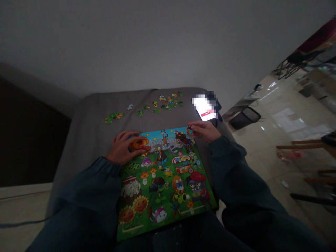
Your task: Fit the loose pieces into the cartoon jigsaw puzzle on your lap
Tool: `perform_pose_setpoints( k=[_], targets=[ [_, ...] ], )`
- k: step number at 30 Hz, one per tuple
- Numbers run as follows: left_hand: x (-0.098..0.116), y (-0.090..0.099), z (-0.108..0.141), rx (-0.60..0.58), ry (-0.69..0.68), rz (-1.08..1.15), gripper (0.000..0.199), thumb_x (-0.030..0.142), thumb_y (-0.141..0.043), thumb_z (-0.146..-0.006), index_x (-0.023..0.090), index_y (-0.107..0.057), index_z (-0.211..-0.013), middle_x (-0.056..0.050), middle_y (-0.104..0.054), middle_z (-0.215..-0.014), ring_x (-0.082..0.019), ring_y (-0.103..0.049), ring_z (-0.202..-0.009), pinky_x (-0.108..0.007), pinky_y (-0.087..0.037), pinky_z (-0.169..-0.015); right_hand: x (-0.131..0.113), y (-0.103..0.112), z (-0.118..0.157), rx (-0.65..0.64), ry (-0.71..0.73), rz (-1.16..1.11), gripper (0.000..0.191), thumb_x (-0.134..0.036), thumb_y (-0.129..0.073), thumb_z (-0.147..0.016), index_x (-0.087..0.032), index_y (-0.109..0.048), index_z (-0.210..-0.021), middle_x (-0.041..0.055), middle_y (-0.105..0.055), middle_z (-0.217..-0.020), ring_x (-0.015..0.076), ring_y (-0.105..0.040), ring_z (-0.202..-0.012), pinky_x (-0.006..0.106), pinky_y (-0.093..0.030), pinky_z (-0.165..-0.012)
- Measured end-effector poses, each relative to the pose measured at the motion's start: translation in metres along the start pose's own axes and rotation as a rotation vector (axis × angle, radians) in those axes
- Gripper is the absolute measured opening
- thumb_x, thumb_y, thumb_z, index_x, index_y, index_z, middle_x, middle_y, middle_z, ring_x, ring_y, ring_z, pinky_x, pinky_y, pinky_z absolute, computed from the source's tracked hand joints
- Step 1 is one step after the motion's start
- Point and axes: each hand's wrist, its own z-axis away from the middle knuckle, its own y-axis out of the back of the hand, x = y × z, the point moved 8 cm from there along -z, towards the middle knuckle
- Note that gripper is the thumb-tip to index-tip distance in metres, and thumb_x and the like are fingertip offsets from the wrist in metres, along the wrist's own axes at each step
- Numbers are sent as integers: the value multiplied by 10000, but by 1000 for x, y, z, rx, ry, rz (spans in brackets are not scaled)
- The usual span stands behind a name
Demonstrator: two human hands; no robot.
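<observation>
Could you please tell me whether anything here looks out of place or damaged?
Nothing looks clearly damaged or spilled. The only mild oddity is a pale blue puzzle piece on the grey surface beyond the picture board: it lies alone, while most other pieces sit in loose groups.

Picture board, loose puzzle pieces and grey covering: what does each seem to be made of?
Picture board: probably printed cardboard, perhaps coated; it looks flat and stiff, its bright artwork reaching the edges.
Puzzle pieces: likely printed card, judging by their knobbed, coloured shapes; thin wood possible, finish unclear.
Grey covering: seemingly matt fabric, given its soft creases and lack of shine.
</observation>
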Motion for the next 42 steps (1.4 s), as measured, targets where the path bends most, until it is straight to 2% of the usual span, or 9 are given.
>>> perform_pose_setpoints(
  k=[3,7,10,14,17,22,28,36,42],
  targets=[
    [-5,-1,-1,2,-6,-7,468,651,-675,-787,345,-690,-1141,-63,-590,-1349,-346,-448,-1289,-557,-284,-1054,4,-19,4,-146,-74,-37,498,-512,-809,-670,-176,-756,-1034,13,-700,-600,139,-620,-498,276,-531,-477],
    [-8,-1,-3,-20,-8,12,464,656,-675,-789,353,-687,-1140,-53,-584,-1354,-347,-453,-1283,-585,-292,-1065,5,-27,6,-204,-123,-81,485,-477,-801,-708,-180,-741,-1087,-2,-695,-569,125,-621,-475,245,-525,-458],
    [-10,0,-3,-7,36,2,462,641,-708,-770,356,-696,-1134,-60,-544,-1394,-408,-399,-1311,-652,-298,-1050,6,-35,7,-238,-170,-82,468,-449,-797,-726,-180,-744,-1105,31,-738,-651,134,-668,-521,234,-540,-466],
    [-15,5,-1,45,194,-38,555,635,-787,-685,331,-701,-1140,-94,-347,-1527,-553,-238,-1361,-757,-334,-958,8,-50,11,-302,-223,-70,433,-385,-807,-729,-180,-751,-1106,72,-777,-818,168,-731,-639,243,-578,-507],
    [-17,2,-1,18,256,-31,584,619,-815,-658,330,-693,-1150,-108,-311,-1540,-574,-233,-1360,-779,-354,-926,6,-57,14,-320,-222,-70,450,-372,-810,-725,-171,-744,-1121,66,-777,-821,173,-739,-663,245,-591,-528],
    [-19,-2,-4,-12,247,-6,575,614,-809,-668,350,-681,-1163,-120,-370,-1518,-528,-280,-1370,-766,-356,-944,6,-55,13,-302,-197,-58,428,-373,-799,-732,-175,-739,-1107,52,-770,-771,160,-725,-628,257,-598,-550],
    [-15,-4,-4,-64,254,15,574,629,-762,-704,346,-671,-1195,-106,-381,-1524,-509,-314,-1363,-753,-331,-981,12,-41,5,-193,-143,-39,356,-379,-780,-754,-184,-725,-1047,39,-758,-763,141,-699,-589,270,-596,-563],
    [-9,-7,-3,-149,257,7,566,581,-754,-728,366,-642,-1240,-66,-344,-1557,-440,-270,-1426,-692,-278,-1084,12,-31,1,-124,-57,-19,364,-447,-738,-769,-180,-708,-1014,29,-725,-716,150,-679,-580,321,-603,-595],
    [-12,-8,-3,-173,287,0,587,619,-695,-738,345,-636,-1253,-64,-330,-1571,-430,-218,-1455,-674,-253,-1108,6,-27,-3,-61,48,42,422,-508,-735,-731,-196,-692,-1011,37,-738,-864,134,-670,-614,318,-595,-624]
  ],
)
